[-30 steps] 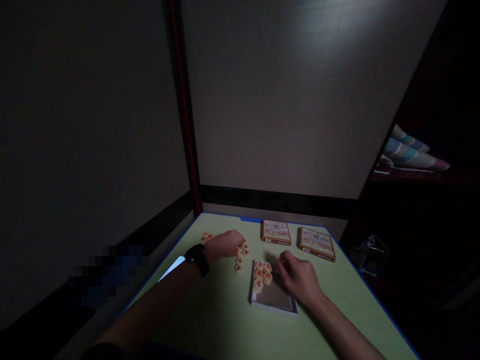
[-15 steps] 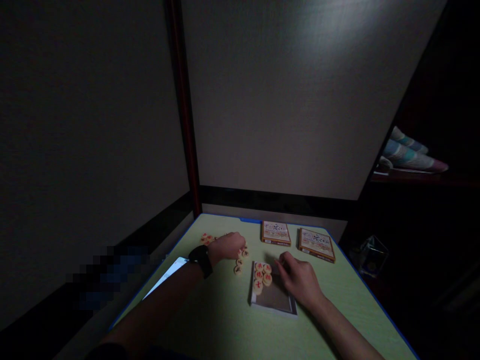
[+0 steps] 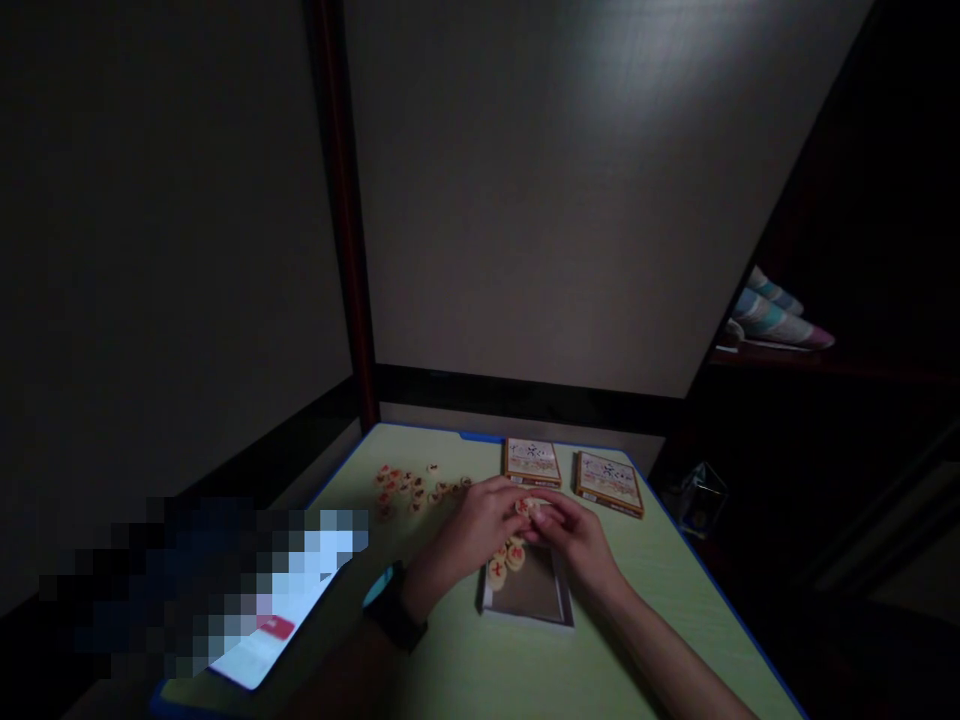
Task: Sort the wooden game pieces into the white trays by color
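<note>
My left hand [image 3: 484, 525], with a black watch [image 3: 396, 610] on its wrist, is over the far left part of a shallow box tray [image 3: 529, 602]. My right hand [image 3: 581, 540] meets it from the right. Between the fingertips of both hands is a round, pale Chinese chess piece [image 3: 523, 507] with a red character. Below them, several red-marked pieces [image 3: 496, 573] lie at the tray's left side, partly hidden by my left hand. More loose chess pieces [image 3: 405, 482], red and dark marked, are scattered on the table beyond my left hand.
Two flat printed boxes [image 3: 532, 462] [image 3: 610, 482] lie at the back of the pale green table [image 3: 645, 620]. A lit phone [image 3: 262, 640] is at the left edge, partly pixelated. Walls stand behind and to the left; a clear container [image 3: 703, 500] is off to the right.
My left hand has come from the loose pieces at the left to my right hand above the tray. A chess piece now shows between them. The view has shifted slightly.
</note>
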{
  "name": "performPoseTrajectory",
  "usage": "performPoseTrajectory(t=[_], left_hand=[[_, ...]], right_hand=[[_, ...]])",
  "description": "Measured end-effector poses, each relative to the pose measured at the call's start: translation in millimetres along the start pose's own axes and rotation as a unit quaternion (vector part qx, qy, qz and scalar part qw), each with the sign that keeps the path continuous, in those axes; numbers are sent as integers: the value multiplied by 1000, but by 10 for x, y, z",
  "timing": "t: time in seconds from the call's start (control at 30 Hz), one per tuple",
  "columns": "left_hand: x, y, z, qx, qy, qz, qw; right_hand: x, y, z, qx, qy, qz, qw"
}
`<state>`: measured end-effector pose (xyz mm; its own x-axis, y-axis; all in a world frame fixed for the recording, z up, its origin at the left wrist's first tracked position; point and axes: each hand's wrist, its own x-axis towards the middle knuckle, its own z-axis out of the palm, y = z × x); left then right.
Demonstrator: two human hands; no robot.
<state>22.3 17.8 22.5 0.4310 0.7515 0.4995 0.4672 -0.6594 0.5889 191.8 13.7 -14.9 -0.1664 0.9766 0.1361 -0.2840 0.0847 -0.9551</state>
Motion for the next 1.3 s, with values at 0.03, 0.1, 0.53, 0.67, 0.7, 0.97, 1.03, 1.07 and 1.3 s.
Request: performPoseTrajectory(t=[0.03,0.1,0.53,0.67,0.7,0.97,1.03,1.07,1.3], left_hand=[[-9,-32,10,-10,7,-2,1000],[-20,-99,0,-27,18,-10,999],[-55,-449,5,96,88,-81,988],[-110,-429,-15,179,62,-41,981],[-117,-427,-19,187,65,-33,980],[-132,-388,-3,214,47,-9,976],[-132,-382,8,213,38,-11,976],[-132,-380,13,211,33,-13,977],[-131,-368,13,179,28,-27,983]], right_hand=[[5,12,-13,-1,-1,5,1000],[20,29,-41,-5,-4,14,1000],[-187,-351,-56,-423,-205,-72,880],[-213,-283,-23,-469,-245,-61,846],[-213,-249,-23,-472,-245,-51,845],[-201,-110,-6,-500,-203,-52,840],[-197,-113,-6,-506,-204,-72,835],[-198,-115,-7,-511,-204,-78,831],[-234,-115,28,-538,-199,-76,816]])
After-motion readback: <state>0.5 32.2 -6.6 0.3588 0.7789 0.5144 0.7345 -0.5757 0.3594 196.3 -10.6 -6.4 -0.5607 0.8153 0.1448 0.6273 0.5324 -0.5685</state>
